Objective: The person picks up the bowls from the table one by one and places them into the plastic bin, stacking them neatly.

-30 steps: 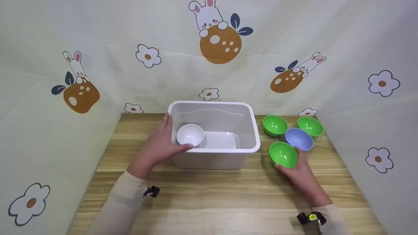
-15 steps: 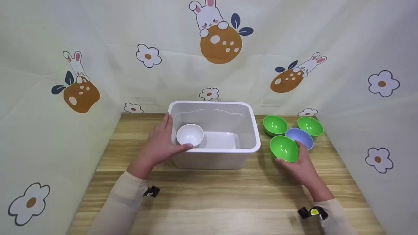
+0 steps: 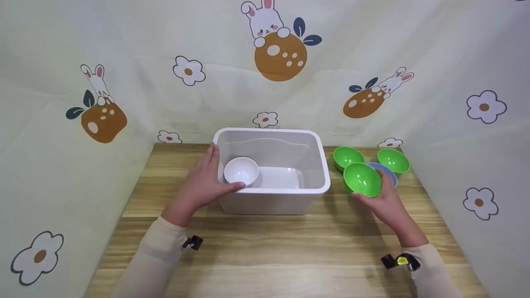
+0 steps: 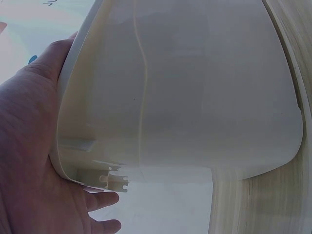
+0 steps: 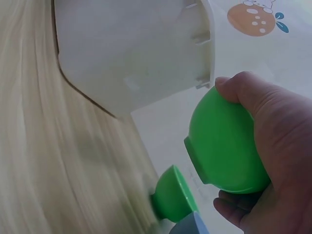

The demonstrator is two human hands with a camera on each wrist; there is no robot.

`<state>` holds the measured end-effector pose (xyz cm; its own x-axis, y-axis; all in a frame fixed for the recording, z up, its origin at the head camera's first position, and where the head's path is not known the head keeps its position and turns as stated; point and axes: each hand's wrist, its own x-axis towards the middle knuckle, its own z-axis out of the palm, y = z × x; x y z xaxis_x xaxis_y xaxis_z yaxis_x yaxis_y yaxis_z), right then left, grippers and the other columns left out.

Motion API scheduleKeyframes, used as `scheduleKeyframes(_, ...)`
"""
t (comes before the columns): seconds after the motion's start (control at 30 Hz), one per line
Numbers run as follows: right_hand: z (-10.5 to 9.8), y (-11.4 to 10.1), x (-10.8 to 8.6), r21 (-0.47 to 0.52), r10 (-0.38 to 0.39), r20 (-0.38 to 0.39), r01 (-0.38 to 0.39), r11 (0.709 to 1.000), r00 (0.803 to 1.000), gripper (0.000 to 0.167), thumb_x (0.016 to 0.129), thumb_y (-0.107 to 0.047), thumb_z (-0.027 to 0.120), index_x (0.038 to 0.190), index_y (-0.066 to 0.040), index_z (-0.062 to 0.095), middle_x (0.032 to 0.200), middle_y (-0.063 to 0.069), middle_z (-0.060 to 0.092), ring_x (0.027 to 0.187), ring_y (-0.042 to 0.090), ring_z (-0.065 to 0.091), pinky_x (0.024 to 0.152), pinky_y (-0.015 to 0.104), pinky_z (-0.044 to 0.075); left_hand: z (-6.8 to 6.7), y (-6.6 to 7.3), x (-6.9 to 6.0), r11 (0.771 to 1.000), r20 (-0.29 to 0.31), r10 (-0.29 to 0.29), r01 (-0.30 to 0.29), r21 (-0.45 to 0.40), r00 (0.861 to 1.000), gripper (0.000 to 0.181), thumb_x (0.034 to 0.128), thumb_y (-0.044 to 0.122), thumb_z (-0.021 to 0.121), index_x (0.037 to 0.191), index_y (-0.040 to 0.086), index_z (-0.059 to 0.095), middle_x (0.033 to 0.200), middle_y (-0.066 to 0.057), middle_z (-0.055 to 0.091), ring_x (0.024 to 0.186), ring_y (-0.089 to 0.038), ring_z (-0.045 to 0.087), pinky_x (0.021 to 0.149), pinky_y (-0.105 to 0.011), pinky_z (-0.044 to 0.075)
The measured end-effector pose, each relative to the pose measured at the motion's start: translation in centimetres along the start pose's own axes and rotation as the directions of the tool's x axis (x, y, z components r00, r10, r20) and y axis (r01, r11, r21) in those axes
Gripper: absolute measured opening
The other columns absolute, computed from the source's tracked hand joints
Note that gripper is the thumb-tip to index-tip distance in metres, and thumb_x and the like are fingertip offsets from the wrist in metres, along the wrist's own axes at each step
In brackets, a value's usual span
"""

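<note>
Right of the head view's centre, a green bowl (image 3: 362,179) sits in the right hand (image 3: 385,198), held by its fingers; left of centre, the left hand (image 3: 201,184), thumb wide of its fingers, touches a white bin (image 3: 267,203).

A: Where do we mark the bin (image 3: 267,203)?
B: On the table (image 3: 265,248), in front of the back wall (image 3: 223,99). The left hand (image 3: 203,180) rests on its front left corner.
A: Inside?
B: The inner bowl (image 3: 241,170), left end.
A: Right of the bin?
B: We note the held bowl (image 3: 361,180) in the right hand (image 3: 385,199), above the table. Beyond it, left to right: rear bowl (image 3: 348,157), middle bowl (image 3: 389,171) partly covered by that hand, corner bowl (image 3: 393,160) farthest right.
</note>
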<state>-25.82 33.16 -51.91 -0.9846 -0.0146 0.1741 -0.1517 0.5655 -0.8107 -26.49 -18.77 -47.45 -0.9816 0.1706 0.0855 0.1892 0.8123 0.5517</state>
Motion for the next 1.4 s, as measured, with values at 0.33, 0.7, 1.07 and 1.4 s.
scheduleKeyframes(0.33,-1.1,-1.4,1.0,-0.036,0.048,0.035,-0.047,0.998,0.998,0.128,0.089,-0.037,0.096,0.172,0.006,0.009,0.171,0.037,0.022,0.156,0.057,0.029,0.124,0.076,0.028,-0.1,0.1,0.1,1.0,0.012,-0.004,0.005,-0.009,1.0,0.155,0.0758,0.092,0.076,0.176,-0.001,0.002,0.185,-0.02,-0.002,0.164,-0.056,0.016,0.13,-0.073,0.014)
scheduleKeyframes(0.7,-1.4,-2.9,1.8,-0.021,-0.024,0.033,0.025,0.999,0.999,0.12,0.089,-0.031,0.096,0.17,0.008,0.016,0.166,0.035,0.029,0.151,0.052,0.035,0.122,0.071,0.033,-0.1,0.3,0.0,1.0,0.005,0.001,-0.001,-0.007,1.0,0.153,0.0774,0.089,0.078,0.176,-0.001,0.004,0.185,-0.02,0.0,0.162,-0.059,0.018,0.13,-0.074,0.015)
scheduleKeyframes(1.07,-1.4,-4.7,2.7,0.007,-0.061,0.04,0.061,0.998,0.997,0.115,0.088,-0.023,0.095,0.171,0.005,0.02,0.164,0.032,0.032,0.148,0.048,0.037,0.123,0.068,0.031,-0.2,0.4,0.0,1.0,0.016,-0.002,0.002,-0.01,1.0,0.154,0.0766,0.09,0.077,0.176,-0.001,0.002,0.185,-0.019,-0.003,0.163,-0.059,0.016,0.13,-0.074,0.012)
scheduleKeyframes(1.4,-1.5,-6.6,3.2,-0.046,-0.029,0.071,0.033,0.998,0.997,0.121,0.089,-0.037,0.095,0.173,0.0,0.016,0.169,0.031,0.029,0.152,0.051,0.035,0.123,0.073,0.03,-0.3,0.4,-0.1,1.0,0.01,0.0,0.001,-0.011,1.0,0.154,0.0769,0.091,0.076,0.176,0.0,0.002,0.185,-0.018,-0.002,0.163,-0.057,0.017,0.129,-0.075,0.017)
